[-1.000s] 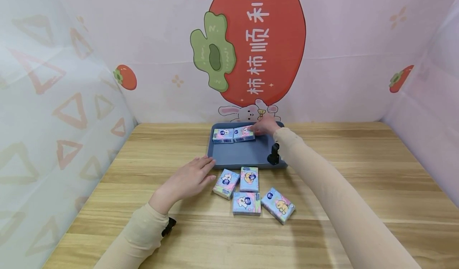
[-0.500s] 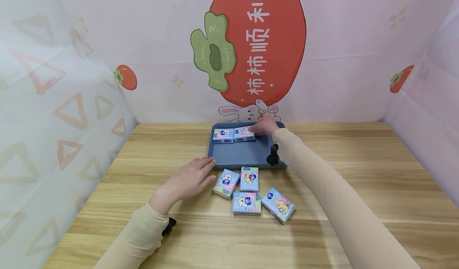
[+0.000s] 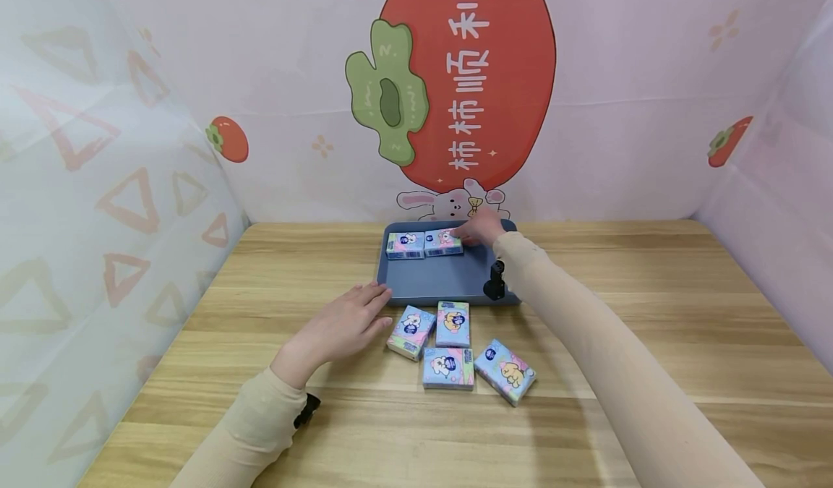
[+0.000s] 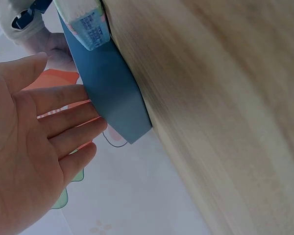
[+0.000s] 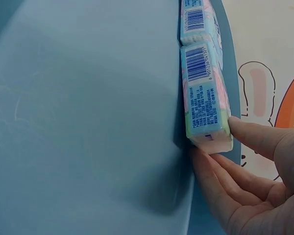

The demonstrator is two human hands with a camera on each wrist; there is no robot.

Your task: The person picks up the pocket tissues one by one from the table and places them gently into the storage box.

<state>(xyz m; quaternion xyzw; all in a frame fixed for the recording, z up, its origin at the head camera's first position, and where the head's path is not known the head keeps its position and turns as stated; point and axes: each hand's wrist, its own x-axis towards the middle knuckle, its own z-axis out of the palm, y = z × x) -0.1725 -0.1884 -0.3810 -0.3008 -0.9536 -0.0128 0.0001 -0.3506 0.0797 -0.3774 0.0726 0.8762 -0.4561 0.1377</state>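
My right hand is at the right end of a tissue pack in the blue-grey tray. In the right wrist view its thumb lies at one edge of that pack and its fingers at the opposite edge, pinching its end. A second tissue pack lies end to end with it along the tray's back wall. My left hand has its fingers extended, fingertips at the tray's front left corner; its palm shows in the left wrist view.
In front of the tray, several tissue packs lie on the wooden table: one tilted pack, an upright-turned pack, a sideways pack and a slanted pack. A printed backdrop stands behind the table.
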